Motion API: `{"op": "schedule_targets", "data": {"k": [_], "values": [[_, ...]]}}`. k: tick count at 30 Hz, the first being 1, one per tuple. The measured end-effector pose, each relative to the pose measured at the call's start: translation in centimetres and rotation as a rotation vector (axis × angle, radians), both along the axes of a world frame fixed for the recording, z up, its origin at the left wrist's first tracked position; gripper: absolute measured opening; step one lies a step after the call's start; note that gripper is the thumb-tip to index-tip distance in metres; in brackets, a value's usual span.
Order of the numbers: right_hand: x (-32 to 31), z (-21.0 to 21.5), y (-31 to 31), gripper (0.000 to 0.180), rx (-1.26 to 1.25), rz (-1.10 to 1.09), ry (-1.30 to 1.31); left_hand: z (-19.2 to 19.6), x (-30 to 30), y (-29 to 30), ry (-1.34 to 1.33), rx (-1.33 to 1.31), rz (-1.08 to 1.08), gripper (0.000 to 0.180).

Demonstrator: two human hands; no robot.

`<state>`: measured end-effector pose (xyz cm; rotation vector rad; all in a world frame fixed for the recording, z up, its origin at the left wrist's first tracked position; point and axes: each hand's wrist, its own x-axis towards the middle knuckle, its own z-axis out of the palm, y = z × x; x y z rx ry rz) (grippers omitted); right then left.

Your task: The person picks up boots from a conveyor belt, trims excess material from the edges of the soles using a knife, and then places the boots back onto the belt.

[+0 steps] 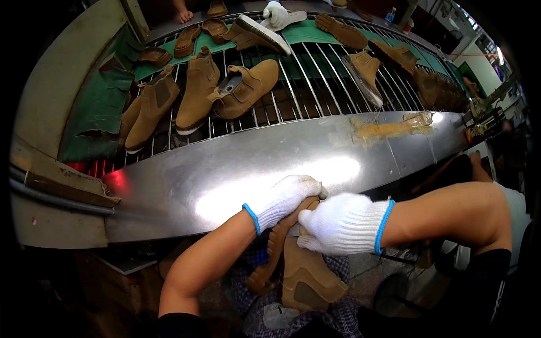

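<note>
A tan suede ankle boot [310,276] with a darker side panel hangs over my lap, its toe end up at the steel ledge. Beside it a brown treaded sole [273,250] meets the boot at the toe, while its heel end stands apart from the upper. My left hand [288,197], in a white knit glove with a blue cuff, is closed round the toe end of the sole. Pressed in from the other side, my right hand [341,223], gloved alike, grips the boot near its toe. Both hands' fingers partly hide the toe.
Beyond the steel ledge [169,191] runs a barred conveyor [304,96] carrying several tan boots [197,90] and brown soles [341,31]. A co-worker's gloved hand [275,16] touches a pale sole at the far side; another bare hand [185,16] rests nearby. Tape [389,128] covers part of the ledge.
</note>
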<state>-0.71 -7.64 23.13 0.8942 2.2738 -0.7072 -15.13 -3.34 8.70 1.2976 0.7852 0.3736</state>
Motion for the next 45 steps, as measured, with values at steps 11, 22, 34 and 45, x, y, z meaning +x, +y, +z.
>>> {"op": "schedule_targets", "data": {"k": [11,22,34,45], "values": [[-2.5,1.2,-4.7,0.046,-0.402,0.237,-0.394,-0.4,-1.1,-2.1,-0.133,-0.047,0.217,0.039],[4.6,0.0,-4.0,0.056,0.175,-0.432,0.060,-0.6,-3.2,-2.3,-0.179,0.033,0.232,0.039],[2.4,-5.6,-4.3,0.054,-0.099,-0.839,0.502,-0.3,-4.3,-0.4,-0.167,-0.225,0.139,0.038],[2.3,-2.4,-4.1,0.052,0.232,-0.496,0.148,0.2,-4.4,-1.0,-0.132,-0.111,0.147,0.042]]}}
